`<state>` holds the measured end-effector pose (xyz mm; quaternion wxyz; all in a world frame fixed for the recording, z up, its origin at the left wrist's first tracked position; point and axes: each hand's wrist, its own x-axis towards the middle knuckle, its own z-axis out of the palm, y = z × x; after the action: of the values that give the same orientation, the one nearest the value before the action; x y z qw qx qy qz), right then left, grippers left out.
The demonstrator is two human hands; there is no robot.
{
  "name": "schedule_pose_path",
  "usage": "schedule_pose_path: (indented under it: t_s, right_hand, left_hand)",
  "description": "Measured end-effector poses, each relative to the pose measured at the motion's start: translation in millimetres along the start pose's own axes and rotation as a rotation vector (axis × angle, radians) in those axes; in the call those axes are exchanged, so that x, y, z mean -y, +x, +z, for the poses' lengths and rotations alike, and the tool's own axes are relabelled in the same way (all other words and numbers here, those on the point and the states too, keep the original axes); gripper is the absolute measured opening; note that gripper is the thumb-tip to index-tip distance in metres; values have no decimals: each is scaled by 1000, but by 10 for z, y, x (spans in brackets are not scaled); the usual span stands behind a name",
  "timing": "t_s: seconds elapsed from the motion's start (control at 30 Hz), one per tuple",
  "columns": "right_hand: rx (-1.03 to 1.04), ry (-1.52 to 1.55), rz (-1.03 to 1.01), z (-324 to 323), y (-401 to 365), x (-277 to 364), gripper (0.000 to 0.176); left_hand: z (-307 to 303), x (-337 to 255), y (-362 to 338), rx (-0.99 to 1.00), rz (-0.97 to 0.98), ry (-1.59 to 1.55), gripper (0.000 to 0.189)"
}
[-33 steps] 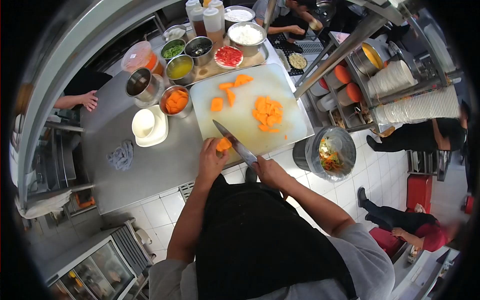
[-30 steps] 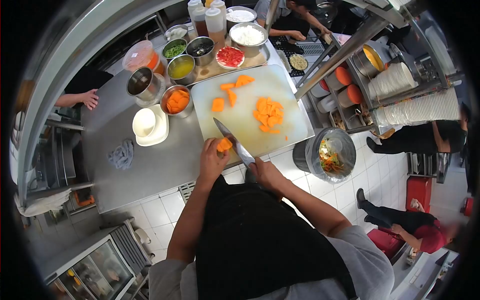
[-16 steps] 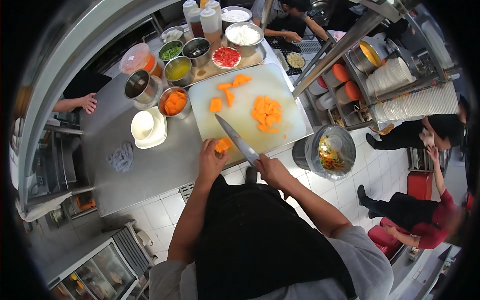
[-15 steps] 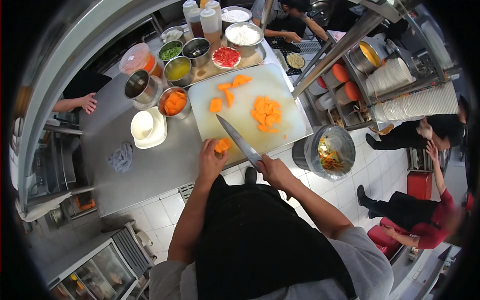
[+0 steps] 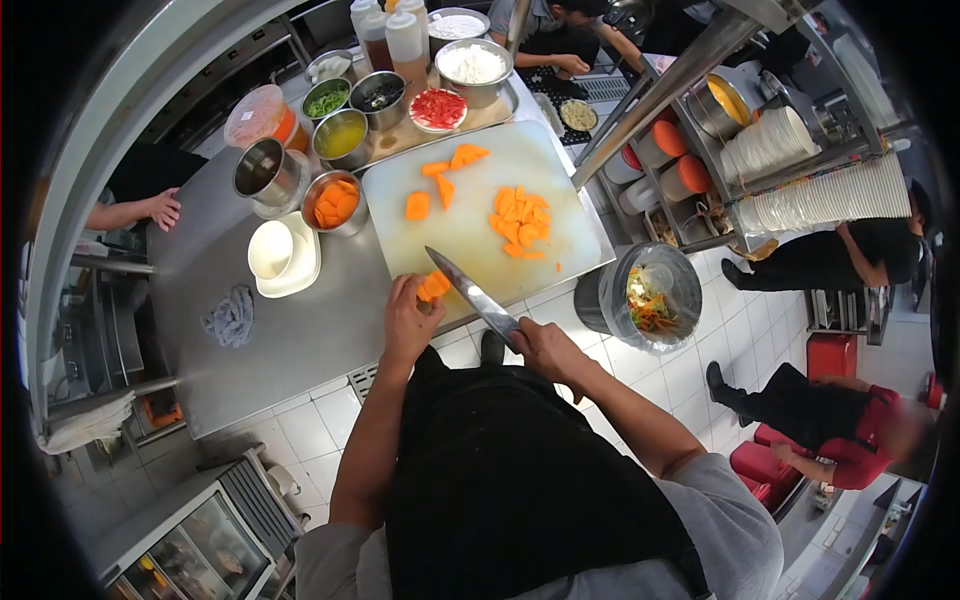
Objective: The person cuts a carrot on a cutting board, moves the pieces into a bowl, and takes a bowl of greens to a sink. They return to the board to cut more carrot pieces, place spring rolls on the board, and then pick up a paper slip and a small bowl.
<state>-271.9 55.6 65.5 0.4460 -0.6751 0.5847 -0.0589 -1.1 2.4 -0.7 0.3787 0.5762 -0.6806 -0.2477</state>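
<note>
My left hand (image 5: 410, 318) is closed around an orange carrot piece (image 5: 433, 287) at the near edge of the white cutting board (image 5: 400, 245). In my right hand (image 5: 548, 350) is the handle of a kitchen knife (image 5: 470, 290). Its blade points away and to the left, its edge close beside the held carrot. A heap of carrot slices (image 5: 520, 222) lies on the right half of the board. Several larger carrot chunks (image 5: 417, 206) are spread toward its far left side.
Left of the board stand a bowl of carrot slices (image 5: 336, 203), white containers (image 5: 285, 255) and a grey cloth (image 5: 230, 317). Squeeze bottles (image 5: 404, 38) and filled bowls line the far side. A lined waste bin (image 5: 660, 300) stands right. Other people are nearby; a hand (image 5: 160, 208) rests at the table's left edge.
The whole view has shifted slightly, with the board now a little further left. Both hands keep their grips. At the right, the person in red has lowered a raised arm.
</note>
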Motion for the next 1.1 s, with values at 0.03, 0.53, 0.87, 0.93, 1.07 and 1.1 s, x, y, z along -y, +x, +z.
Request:
schedule_pose_path:
  t_s: [0.03,0.53,0.87,0.93,1.07,1.1]
  right_hand:
    - [-1,-3,2,19,10,-16,38]
    - [-23,-32,-43,182,128,-74,33]
    - [9,62,-34,150,224,35,34]
    - [-37,101,-103,196,310,56,34]
    - [20,184,-36,174,304,73,33]
    - [24,181,-39,131,274,74,33]
  left_hand:
    - [-3,-1,2,4,0,-1,41]
    - [-39,-60,21,21,-2,-15,41]
    - [-13,-22,23,20,5,-23,39]
    - [-25,-24,14,26,-3,6,39]
    - [-33,-18,25,46,-46,-1,41]
    - [-25,-5,-1,42,-50,2,41]
